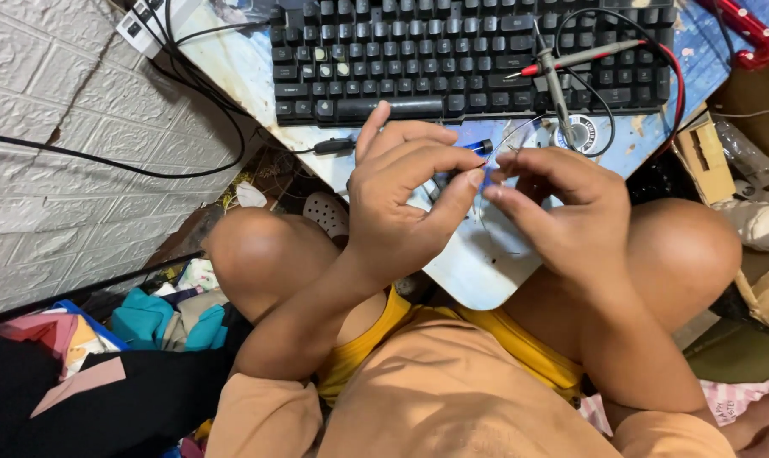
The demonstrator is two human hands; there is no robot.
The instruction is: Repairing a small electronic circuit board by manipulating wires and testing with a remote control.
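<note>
Head cam, only view: cramped corner w/ a white brick-pattern wall (54, 110) on one side, clothes heaped on the floor (105, 356), and a small pale table (478, 271) pulled in over the person's knees. Black keyboard (469, 55) takes up most of the far half of the table, w/ red and black meter probes (571, 61) lying across its right end and their leads looping down past a small round spool (581, 134).

Left hand (401, 199) is curled tight, thumb and forefinger pinched narrow on a small blue part (484, 174) right at the fingertips. Right hand (558, 208) meets it from the other side, fingers pinched close on what looks like a thin wire (520, 136) arcing up from the part, tbh too fine to be sure. The part is held in the air between both hands, above the table's near edge, not resting on anything.

What could go wrong imo: the part is tiny and held by fingertips only, so a slip could drop it off the near edge into the clothes pile, gl finding it. Probe leads hang near the right wrist, so a snag could drag the probes off the keyboard. Thin wire could kink or snap if pulled hard.
</note>
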